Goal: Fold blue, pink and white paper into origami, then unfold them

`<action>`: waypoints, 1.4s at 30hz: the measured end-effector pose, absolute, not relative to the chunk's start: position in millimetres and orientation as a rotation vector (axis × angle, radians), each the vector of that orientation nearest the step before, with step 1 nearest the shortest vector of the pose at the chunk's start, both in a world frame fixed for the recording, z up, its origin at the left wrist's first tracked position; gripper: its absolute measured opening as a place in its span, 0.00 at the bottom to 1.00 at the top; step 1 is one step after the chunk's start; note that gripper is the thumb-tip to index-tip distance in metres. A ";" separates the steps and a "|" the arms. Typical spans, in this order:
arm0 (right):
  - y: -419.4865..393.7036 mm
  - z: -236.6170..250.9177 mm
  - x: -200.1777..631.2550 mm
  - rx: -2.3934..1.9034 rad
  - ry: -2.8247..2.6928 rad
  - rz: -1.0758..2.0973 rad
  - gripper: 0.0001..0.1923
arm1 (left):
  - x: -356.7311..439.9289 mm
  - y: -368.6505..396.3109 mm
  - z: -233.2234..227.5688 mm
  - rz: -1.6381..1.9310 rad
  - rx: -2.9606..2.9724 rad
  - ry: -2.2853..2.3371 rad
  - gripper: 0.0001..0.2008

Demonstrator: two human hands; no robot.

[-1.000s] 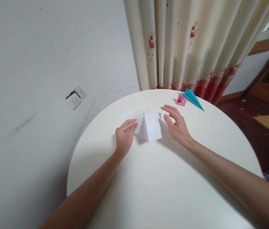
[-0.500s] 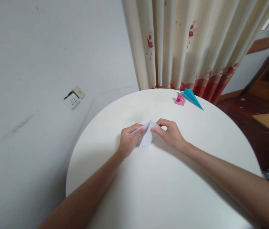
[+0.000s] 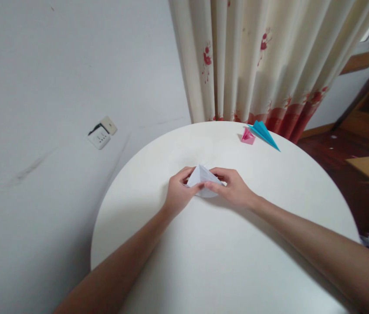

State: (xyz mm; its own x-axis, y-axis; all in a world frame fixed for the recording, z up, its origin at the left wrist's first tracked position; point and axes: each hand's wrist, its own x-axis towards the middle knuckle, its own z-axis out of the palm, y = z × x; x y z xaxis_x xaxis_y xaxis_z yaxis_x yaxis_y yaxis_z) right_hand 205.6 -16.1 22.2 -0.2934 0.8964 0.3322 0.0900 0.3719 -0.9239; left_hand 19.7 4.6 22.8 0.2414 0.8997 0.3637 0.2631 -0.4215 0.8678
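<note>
Together, my left hand (image 3: 178, 195) and right hand (image 3: 233, 188) were closed on a folded white paper (image 3: 203, 178), which sat between them just above the round white table (image 3: 223, 253). My left thumb and fingers pinched its left corner; my right fingers curled over its right side, thumb pressing the near edge. Whether the paper touched the tabletop I couldn't quite tell. Well beyond my right hand, near the table's far rim, lay a small pink folded paper (image 3: 247, 136) with a blue paper plane (image 3: 265, 134) just beside it. Behind them hung a flowered curtain (image 3: 262, 61).
</note>
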 end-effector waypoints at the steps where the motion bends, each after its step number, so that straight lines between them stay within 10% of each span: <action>1: -15.4 21.8 205.7 -0.919 -1.643 1.032 0.16 | 19.0 4.7 23.8 1.197 1.843 1.058 0.18; 10: -12.5 22.1 210.3 -0.885 -1.426 1.416 0.14 | 0.7 13.3 33.5 0.985 1.647 0.875 0.34; 16: -11.3 16.8 207.7 -0.992 -1.495 1.320 0.12 | -6.4 13.9 28.9 0.583 1.488 0.941 0.20; 42: -7.0 -2.9 202.9 -1.081 -1.675 1.265 0.11 | 15.5 8.0 14.1 0.960 1.405 1.209 0.19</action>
